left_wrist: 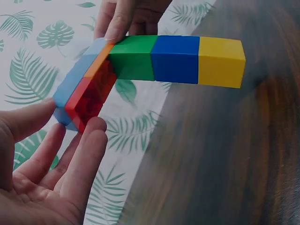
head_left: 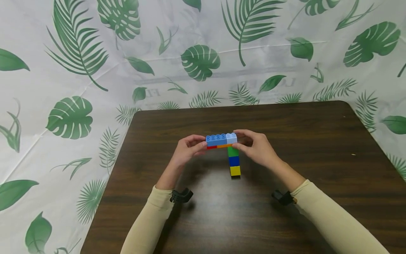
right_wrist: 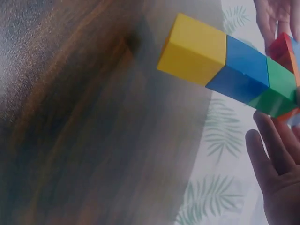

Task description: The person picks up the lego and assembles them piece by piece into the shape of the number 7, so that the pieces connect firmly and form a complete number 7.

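Both hands hold one toy building-brick assembly. Its top row is a blue brick (head_left: 216, 140) beside a pale blue brick (head_left: 232, 138), over a red brick (left_wrist: 86, 103) and an orange brick (left_wrist: 100, 62). Under the right end runs a column of a green brick (left_wrist: 134, 57), a dark blue brick (left_wrist: 175, 60) and a yellow brick (left_wrist: 221, 62). My left hand (head_left: 188, 150) pinches the row's left end between thumb and fingers. My right hand (head_left: 258, 146) grips the right end, above the column. Whether the yellow end touches the table I cannot tell.
The dark wood-grain table (head_left: 152, 134) stretches under both arms. Behind and to the left hangs a white sheet (head_left: 171, 77) with green leaf prints. A black wrist strap (head_left: 181, 195) sits on the left wrist, another black strap (head_left: 283, 197) on the right.
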Tool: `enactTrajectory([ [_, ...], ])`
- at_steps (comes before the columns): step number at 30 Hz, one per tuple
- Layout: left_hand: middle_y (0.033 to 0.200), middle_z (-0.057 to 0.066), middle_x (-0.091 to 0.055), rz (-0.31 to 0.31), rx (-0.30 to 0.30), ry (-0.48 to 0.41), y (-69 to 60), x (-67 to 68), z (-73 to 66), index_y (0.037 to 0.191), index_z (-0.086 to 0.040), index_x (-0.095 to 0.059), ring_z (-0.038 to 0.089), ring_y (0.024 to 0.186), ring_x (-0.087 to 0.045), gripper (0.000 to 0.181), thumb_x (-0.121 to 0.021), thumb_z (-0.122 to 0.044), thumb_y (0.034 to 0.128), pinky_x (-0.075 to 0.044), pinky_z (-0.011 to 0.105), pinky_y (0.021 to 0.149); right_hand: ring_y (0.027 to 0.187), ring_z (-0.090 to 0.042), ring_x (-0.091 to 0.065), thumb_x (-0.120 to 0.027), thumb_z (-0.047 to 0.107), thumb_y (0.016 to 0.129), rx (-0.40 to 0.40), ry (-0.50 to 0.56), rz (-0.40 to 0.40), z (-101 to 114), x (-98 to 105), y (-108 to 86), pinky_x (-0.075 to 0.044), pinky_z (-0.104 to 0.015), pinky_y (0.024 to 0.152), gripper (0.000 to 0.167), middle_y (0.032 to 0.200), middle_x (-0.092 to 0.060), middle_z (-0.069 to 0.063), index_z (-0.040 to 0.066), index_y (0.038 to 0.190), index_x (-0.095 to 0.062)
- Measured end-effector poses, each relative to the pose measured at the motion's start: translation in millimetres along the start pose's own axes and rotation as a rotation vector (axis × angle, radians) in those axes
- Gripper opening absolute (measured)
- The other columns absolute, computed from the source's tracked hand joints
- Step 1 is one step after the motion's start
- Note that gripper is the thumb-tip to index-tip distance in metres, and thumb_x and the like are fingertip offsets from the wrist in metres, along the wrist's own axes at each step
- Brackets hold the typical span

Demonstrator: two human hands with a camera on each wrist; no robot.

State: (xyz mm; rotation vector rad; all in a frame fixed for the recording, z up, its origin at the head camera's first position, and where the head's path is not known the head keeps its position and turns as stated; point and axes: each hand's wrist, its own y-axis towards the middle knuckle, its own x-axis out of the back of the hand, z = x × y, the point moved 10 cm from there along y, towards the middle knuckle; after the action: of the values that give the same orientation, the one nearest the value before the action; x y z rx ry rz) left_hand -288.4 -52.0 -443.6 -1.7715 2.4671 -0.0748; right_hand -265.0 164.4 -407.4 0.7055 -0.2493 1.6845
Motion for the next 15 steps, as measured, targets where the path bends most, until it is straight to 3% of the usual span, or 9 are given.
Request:
enactTrajectory([
  [4, 0.103, 0.014, -0.07, -0.034, 0.02, -0.016, 2.1, -0.3, 9.6, 0.115, 0.005, -0.065, 0.041, 0.097, -0.067, 0.028, -0.069, -0.011, 0.0927, -0.048, 0.057, 0.089, 0.09, -0.018, -0.07, -0.076, 0.02, 0.087, -0.047, 0.007, -0.019, -7.6, -0.1, -2.0, -0.057, -0.03, 0.075, 0.046, 0.116, -0.067, -0.006, 0.01, 0.13, -0.063],
  [6, 0.103, 0.015, -0.07, -0.053, 0.028, -0.006, 2.3, -0.3, 13.0, 0.115, 0.004, -0.066, 0.034, 0.094, -0.069, 0.029, -0.07, -0.013, 0.0921, -0.049, 0.057, 0.089, 0.089, -0.018, -0.069, -0.077, 0.02, 0.087, -0.046, -0.003, -0.032, -9.3, -0.2, -2.6, -0.057, -0.03, 0.074, 0.045, 0.111, -0.066, -0.005, 0.01, 0.129, -0.064],
  [9, 0.104, 0.016, -0.069, -0.076, 0.029, 0.018, 2.4, -0.9, 16.1, 0.114, 0.003, -0.067, 0.036, 0.094, -0.068, 0.031, -0.072, -0.016, 0.0912, -0.049, 0.057, 0.088, 0.088, -0.018, -0.068, -0.077, 0.019, 0.087, -0.043, -0.023, -0.036, -12.8, -1.7, -2.5, -0.057, -0.029, 0.074, 0.043, 0.105, -0.064, -0.005, 0.009, 0.127, -0.065],
  [15, 0.1, 0.013, -0.07, -0.118, 0.027, 0.105, 1.9, 0.2, 18.7, 0.111, -0.001, -0.071, 0.036, 0.094, -0.068, 0.027, -0.073, -0.017, 0.09, -0.057, 0.047, 0.077, 0.088, -0.019, -0.065, -0.074, 0.018, 0.09, -0.063, -0.061, -0.006, -19.3, -9.4, -3.3, -0.056, -0.034, 0.077, 0.042, 0.105, -0.065, -0.005, 0.006, 0.129, -0.064],
])
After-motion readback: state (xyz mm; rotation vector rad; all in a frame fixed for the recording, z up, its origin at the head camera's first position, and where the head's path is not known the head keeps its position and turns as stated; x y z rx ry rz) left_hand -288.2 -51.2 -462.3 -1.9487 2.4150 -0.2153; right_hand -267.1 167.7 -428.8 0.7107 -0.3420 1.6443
